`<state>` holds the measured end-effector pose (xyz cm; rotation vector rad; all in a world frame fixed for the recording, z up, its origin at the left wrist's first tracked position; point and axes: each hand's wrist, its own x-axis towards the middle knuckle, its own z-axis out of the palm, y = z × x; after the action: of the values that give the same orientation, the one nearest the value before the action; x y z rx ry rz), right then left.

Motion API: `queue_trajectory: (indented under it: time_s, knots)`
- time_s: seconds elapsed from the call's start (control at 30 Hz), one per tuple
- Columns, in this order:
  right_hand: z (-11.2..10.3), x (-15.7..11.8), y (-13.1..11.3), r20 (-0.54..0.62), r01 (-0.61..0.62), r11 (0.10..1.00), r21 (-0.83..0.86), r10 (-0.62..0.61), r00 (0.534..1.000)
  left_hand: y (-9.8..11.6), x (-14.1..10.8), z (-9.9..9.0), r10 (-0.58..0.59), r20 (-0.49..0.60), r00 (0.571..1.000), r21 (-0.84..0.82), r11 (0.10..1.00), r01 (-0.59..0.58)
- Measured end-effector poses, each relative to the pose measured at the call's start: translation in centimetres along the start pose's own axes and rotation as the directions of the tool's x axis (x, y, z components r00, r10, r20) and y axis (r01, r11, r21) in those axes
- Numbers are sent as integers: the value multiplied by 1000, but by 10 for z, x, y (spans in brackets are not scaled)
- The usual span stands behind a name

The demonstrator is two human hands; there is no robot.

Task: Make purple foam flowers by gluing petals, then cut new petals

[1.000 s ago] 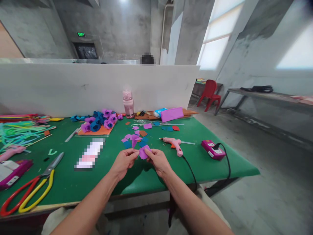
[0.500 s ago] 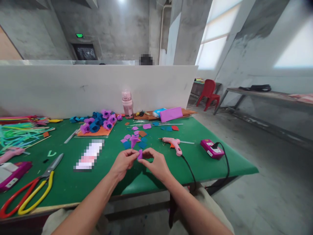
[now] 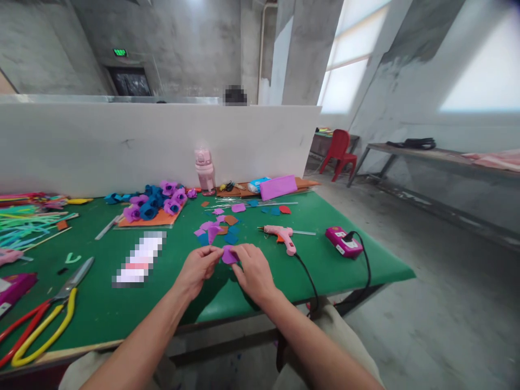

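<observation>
Between my hands, just above the green table (image 3: 162, 309), is a small purple paper petal (image 3: 229, 255). My left hand (image 3: 199, 268) pinches its left edge between thumb and fingertips. My right hand (image 3: 252, 270) grips the right side, its fingers over the upper edge and thumb below. Just beyond lie loose purple cut pieces (image 3: 213, 233), with blue pieces (image 3: 231, 237) and brown pieces (image 3: 231, 220) among them. To the right of my right hand rests a pink hot glue gun (image 3: 284, 236), its nozzle pointing left.
Red-and-yellow-handled scissors (image 3: 69, 287) lie at left, near a blurred-out phone-like object (image 3: 140, 260). Purple and blue paper flowers (image 3: 156, 201) sit on an orange sheet. A pink bottle (image 3: 205, 172) stands by the white partition (image 3: 162, 146). A magenta power box (image 3: 343, 241) with a black cord is at right.
The purple petal has turned from narrow, nearly edge-on, to showing its broad face. My right hand's fingers have closed down over it. The whole view has shifted slightly.
</observation>
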<state>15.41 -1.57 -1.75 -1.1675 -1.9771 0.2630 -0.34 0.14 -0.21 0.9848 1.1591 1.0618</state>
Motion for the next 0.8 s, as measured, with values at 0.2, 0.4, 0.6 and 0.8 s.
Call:
queue_trajectory:
  time_s: [0.2, 0.4, 0.6, 0.8]
  knots:
    - [11, 5, 10, 132, -402, 726, 558, 400, 907, 2, -2, 1, 64, 20, 998, 26, 998, -64]
    - [15, 5, 11, 226, -460, 534, 709, 446, 866, 3, -9, 13, 114, 15, 993, 197, 974, -114]
    - [9, 5, 9, 292, -421, 568, 707, 307, 906, 3, -11, 16, 107, -7, 994, 220, 970, -103]
    - [4, 6, 10, 205, -356, 733, 580, 291, 934, -2, -6, 11, 109, -13, 994, 223, 969, -104]
